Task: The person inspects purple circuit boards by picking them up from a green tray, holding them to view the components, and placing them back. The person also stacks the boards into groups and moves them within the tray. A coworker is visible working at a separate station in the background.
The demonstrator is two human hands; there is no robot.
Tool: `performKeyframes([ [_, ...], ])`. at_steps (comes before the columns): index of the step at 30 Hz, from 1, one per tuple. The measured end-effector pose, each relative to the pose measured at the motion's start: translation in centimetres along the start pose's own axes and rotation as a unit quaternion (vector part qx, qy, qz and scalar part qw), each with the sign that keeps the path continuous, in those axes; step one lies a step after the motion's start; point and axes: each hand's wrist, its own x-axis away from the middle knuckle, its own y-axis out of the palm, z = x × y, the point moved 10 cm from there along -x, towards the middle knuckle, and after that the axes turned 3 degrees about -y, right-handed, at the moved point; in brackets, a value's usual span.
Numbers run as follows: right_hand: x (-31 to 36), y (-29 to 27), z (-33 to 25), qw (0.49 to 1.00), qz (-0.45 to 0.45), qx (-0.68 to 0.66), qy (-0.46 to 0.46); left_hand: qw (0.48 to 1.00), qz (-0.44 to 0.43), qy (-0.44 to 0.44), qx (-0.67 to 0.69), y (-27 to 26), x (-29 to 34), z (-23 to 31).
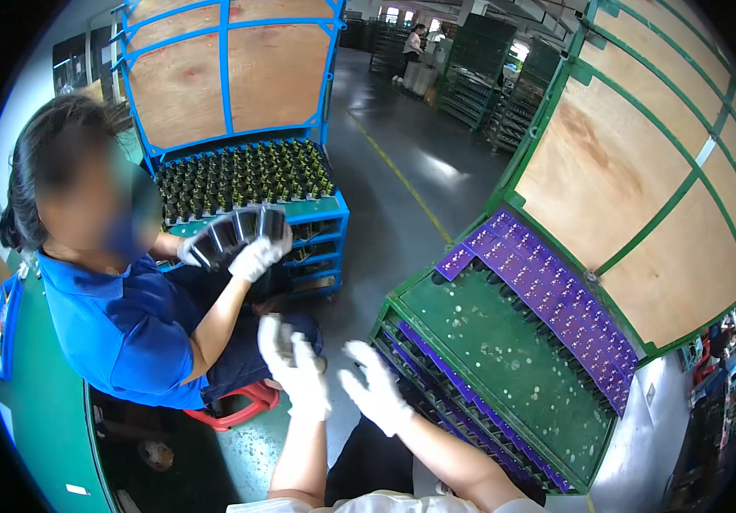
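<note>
My left hand point(297, 369), in a white glove, is raised with fingers apart and nothing in it. To its right my right hand point(378, 392), gloved too, is also open and bare of any object, near the corner of a green rack point(488, 342). Beyond my left hand, a seated co-worker in a blue shirt point(120, 342) holds a row of shiny black cylindrical parts point(240, 231) in both gloved hands. My hands do not touch those parts. Purple boards with small light dots point(547, 291) lie in a strip along the rack's far side.
A blue rack point(340, 224) behind the co-worker carries rows of small black-and-yellow parts point(240, 179). Lower shelves of the green rack hold more purple boards point(453, 376). A red stool point(235, 409) is under the co-worker; a green table point(43, 427) stands at left.
</note>
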Motion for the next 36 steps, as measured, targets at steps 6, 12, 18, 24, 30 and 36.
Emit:
performKeyframes([
  [6,6.4,-17.5,3.8,0.915,0.210,0.345,-0.011,0.942,-0.273,0.116,-0.155,13.5,4.1,-3.3],
  [12,14.9,-30.3,9.7,0.857,0.197,0.457,0.136,0.862,-0.340,0.200,-0.318,27.7,4.0,-8.7],
  [18,17.6,-29.7,10.8,0.795,0.123,0.564,0.186,0.803,-0.388,0.133,-0.432,32.3,4.1,-15.3],
  [24,17.4,-29.5,11.7,0.783,0.091,0.555,0.265,0.807,-0.375,0.131,-0.437,32.1,4.1,-15.0],
  [30,17.1,-29.3,10.7,0.775,0.101,0.547,0.299,0.809,-0.367,0.134,-0.439,32.4,4.2,-15.1],
  [36,16.1,-29.2,9.8,0.774,0.094,0.558,0.284,0.811,-0.358,0.144,-0.439,32.6,4.2,-15.1],
])
